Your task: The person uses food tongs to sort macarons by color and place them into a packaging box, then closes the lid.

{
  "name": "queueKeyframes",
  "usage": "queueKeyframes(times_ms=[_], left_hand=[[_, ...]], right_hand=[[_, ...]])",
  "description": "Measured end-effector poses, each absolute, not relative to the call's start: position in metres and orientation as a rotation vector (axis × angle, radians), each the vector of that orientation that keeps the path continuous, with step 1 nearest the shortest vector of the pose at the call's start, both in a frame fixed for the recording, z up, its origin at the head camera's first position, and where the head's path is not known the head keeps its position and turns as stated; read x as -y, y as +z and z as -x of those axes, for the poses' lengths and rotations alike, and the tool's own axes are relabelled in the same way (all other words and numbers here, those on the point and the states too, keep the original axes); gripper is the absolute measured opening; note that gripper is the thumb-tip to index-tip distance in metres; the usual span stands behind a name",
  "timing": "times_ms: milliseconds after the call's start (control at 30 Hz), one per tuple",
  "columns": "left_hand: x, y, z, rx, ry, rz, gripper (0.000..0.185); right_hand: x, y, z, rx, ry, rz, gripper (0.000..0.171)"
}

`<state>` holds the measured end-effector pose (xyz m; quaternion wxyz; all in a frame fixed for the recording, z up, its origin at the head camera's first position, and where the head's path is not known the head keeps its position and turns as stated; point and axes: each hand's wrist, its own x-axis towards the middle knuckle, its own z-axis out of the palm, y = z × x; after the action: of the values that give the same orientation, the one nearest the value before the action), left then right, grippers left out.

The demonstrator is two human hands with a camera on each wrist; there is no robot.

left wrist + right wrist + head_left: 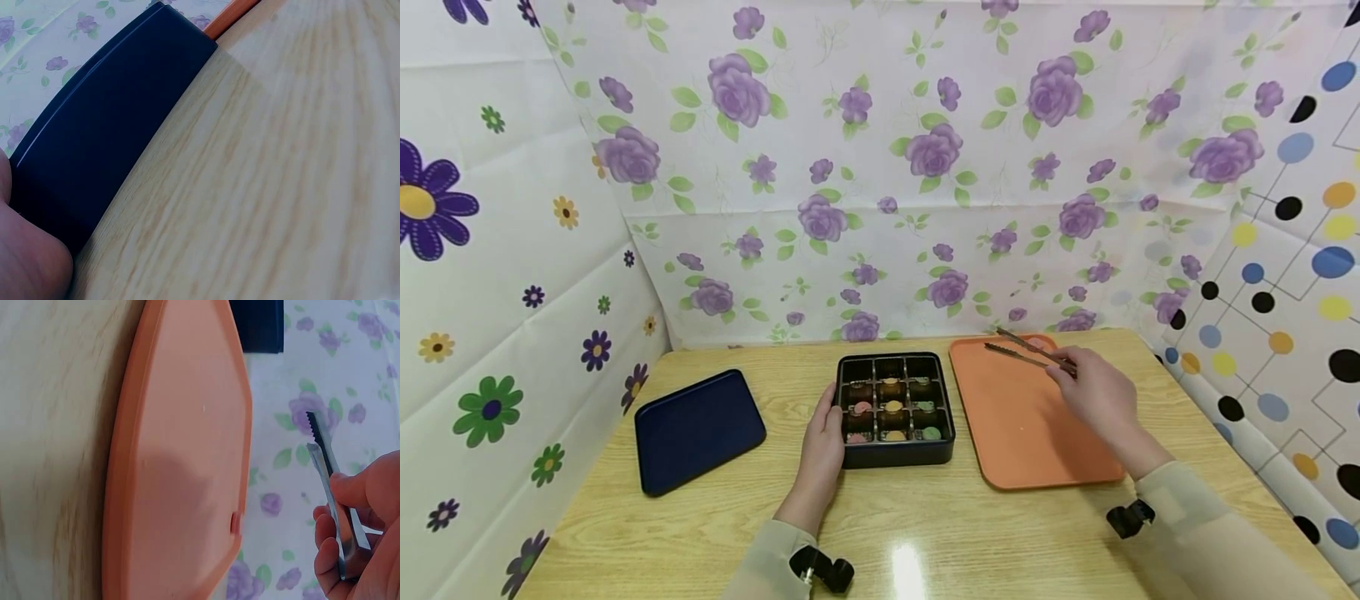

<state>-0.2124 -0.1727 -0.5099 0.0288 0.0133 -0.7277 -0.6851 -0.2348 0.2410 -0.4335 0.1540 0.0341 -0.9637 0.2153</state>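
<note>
A black divided box stands on the table, with small pink, yellow and green pieces, like cookies or candies, in several compartments; its back row looks dark. My left hand rests along the box's left wall, its fingers stretched along the side. In the left wrist view, part of that hand touches the dark box wall. My right hand holds metal tongs over the far part of the orange tray. Their serrated tips stand apart with nothing between them. A small pink piece lies at the tray's far edge.
A dark blue tray lies at the left of the wooden table. Flower-printed cloth hangs behind the table, and a dotted cloth borders it on the right.
</note>
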Motion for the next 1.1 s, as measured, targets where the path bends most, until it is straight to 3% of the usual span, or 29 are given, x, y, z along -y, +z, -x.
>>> queueKeyframes(times_ms=[1100], left_hand=[[0.174, -0.509, 0.211, 2.277, -2.070, -0.061, 0.056]], right_hand=[[-0.302, -0.457, 0.257, 2.859, 0.649, 0.119, 0.043]])
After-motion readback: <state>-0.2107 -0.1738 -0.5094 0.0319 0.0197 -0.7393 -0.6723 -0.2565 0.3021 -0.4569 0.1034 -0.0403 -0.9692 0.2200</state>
